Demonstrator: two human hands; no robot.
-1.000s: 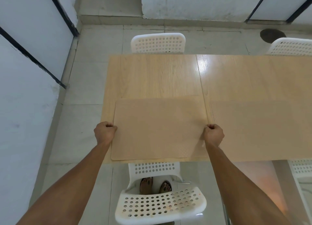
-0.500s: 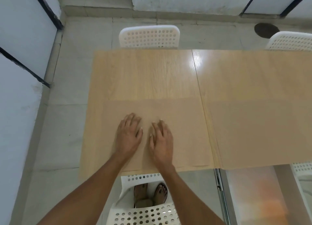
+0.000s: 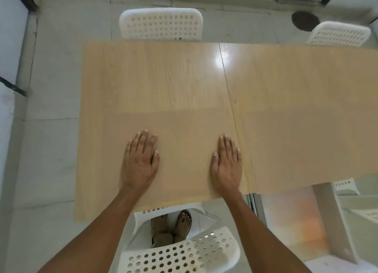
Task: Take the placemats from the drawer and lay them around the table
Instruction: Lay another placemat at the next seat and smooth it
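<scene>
Where close together 0.5 s ago, now spread apart: left hand (image 3: pixel 141 162) and right hand (image 3: pixel 227 164), fingers straight, pressing flat on placemat (image 3: pixel 184 133) beneath them, gripping nothing.

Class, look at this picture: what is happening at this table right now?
A person stands at the near edge of a wooden table, both hands flat on a tan placemat lying in front of them. The left hand and right hand press on it with straight fingers, set apart. A second placemat lies to its right. White perforated chairs stand around the table.
</scene>
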